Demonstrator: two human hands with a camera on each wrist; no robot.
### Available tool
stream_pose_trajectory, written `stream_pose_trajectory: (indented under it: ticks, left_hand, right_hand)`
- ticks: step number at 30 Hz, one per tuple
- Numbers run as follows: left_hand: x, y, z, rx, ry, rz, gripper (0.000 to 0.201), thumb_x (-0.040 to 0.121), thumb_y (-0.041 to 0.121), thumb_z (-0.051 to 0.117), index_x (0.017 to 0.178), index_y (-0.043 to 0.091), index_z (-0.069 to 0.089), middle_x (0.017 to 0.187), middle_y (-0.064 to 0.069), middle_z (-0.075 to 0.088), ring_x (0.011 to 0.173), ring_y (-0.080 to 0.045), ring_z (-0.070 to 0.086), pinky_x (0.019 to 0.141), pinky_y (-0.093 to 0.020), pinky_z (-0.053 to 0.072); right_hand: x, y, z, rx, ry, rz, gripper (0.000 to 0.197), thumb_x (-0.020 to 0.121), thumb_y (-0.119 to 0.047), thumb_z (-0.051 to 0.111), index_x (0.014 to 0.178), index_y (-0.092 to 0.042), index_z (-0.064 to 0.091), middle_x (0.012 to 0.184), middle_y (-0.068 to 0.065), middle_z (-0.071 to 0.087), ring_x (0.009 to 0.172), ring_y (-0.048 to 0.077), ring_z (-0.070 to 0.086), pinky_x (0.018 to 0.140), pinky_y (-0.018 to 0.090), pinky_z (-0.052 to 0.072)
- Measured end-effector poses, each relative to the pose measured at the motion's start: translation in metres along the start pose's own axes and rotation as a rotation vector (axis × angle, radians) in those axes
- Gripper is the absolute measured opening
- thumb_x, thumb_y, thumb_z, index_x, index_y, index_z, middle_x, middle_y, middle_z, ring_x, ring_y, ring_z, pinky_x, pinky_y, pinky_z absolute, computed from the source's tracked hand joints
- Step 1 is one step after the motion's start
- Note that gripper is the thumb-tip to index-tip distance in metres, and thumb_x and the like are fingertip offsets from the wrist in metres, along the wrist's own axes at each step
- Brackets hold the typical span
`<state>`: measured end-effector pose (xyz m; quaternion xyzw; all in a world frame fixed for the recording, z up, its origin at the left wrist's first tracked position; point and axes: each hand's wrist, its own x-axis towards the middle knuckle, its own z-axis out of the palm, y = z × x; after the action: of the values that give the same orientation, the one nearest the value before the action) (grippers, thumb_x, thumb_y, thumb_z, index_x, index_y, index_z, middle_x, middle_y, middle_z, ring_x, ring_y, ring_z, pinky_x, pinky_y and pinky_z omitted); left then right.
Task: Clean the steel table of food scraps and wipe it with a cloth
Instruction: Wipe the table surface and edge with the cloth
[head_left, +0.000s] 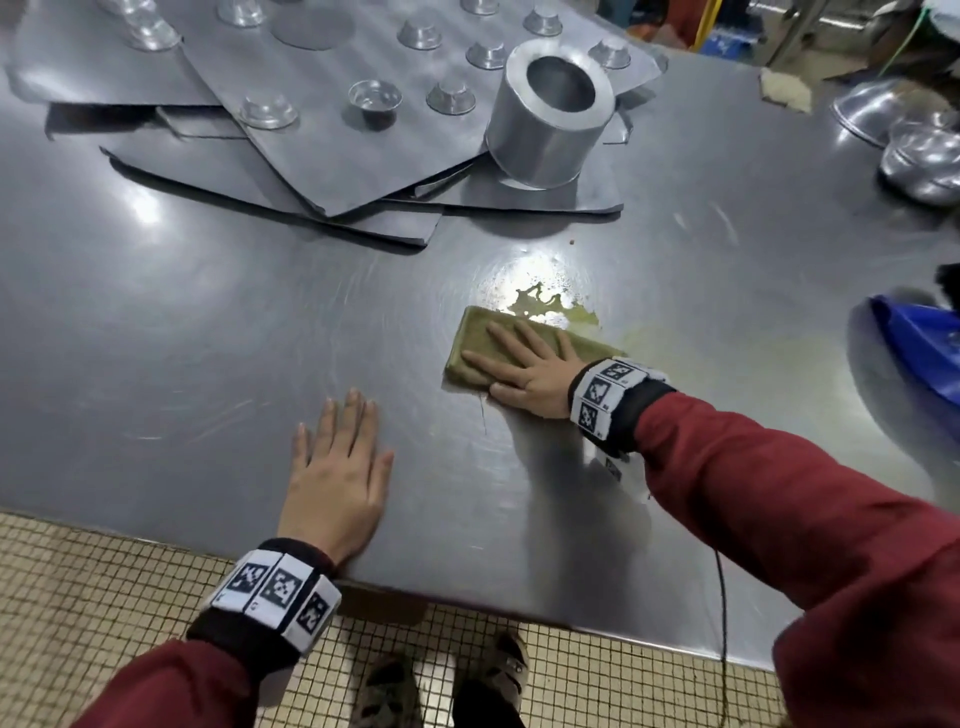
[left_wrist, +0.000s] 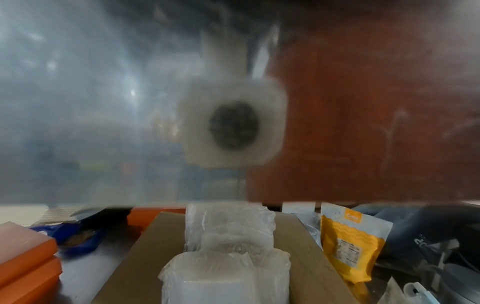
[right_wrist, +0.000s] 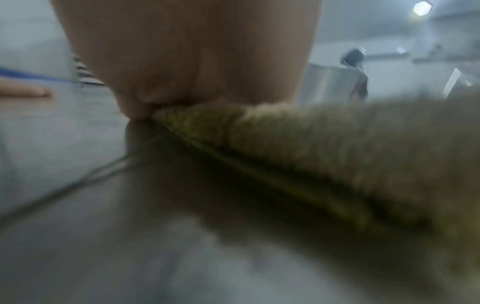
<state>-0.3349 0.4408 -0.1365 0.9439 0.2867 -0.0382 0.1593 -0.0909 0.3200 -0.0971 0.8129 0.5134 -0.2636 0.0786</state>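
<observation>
On the brushed steel counter (head_left: 208, 322), the right hand (head_left: 524, 364) presses flat, fingers straight, on one folded olive terry cloth (head_left: 472, 338) beside a yellowish spill (head_left: 540, 301). The left hand (head_left: 337, 478) lies flat, holding nothing. The right wrist view alone shows the cloth's nubby pile (right_wrist: 324, 144).

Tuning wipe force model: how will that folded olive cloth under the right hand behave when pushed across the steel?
The cloth is probably soft and floppy: its pile edge bulges under the right hand. Flat fingers should carry it along. It likely slides easily on the wet, glossy table, smearing the yellowish puddle ahead.
</observation>
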Motion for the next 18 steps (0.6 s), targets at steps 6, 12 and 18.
stream_pose_trajectory:
  ticks: [6, 12, 18]
  left_hand:
    - [-0.001, 0.0, 0.002, 0.001, 0.01, 0.0, 0.071, 0.079, 0.054, -0.009, 0.141, 0.021, -0.012, 0.15, 0.006, -0.018, 0.137, -0.011, -0.02, 0.111, -0.034, -0.016]
    - [0.0, -0.003, 0.006, -0.002, 0.049, 0.009, 0.069, 0.083, 0.052, -0.001, 0.143, 0.017, -0.003, 0.152, 0.004, -0.008, 0.139, -0.013, -0.011, 0.113, -0.038, -0.008]
    - [0.001, -0.001, 0.007, 0.002, 0.071, 0.008, 0.068, 0.085, 0.05, 0.002, 0.144, 0.015, 0.002, 0.151, 0.004, -0.004, 0.14, -0.013, -0.007, 0.113, -0.039, -0.007]
  right_hand:
    - [0.021, -0.008, -0.012, 0.216, 0.061, 0.27, 0.051, 0.097, -0.054, 0.021, 0.142, -0.054, -0.001, 0.157, -0.005, -0.018, 0.144, 0.03, -0.02, 0.11, 0.06, -0.009]
    - [0.01, 0.026, -0.035, -0.072, -0.048, 0.097, 0.049, 0.101, -0.041, 0.016, 0.145, -0.046, -0.006, 0.158, -0.003, -0.015, 0.146, 0.023, -0.01, 0.116, 0.053, -0.004]
    - [0.019, 0.039, -0.017, -0.06, 0.048, 0.027, 0.049, 0.1, -0.047, 0.014, 0.143, -0.049, -0.007, 0.158, -0.008, -0.015, 0.146, 0.02, -0.011, 0.116, 0.052, 0.003]
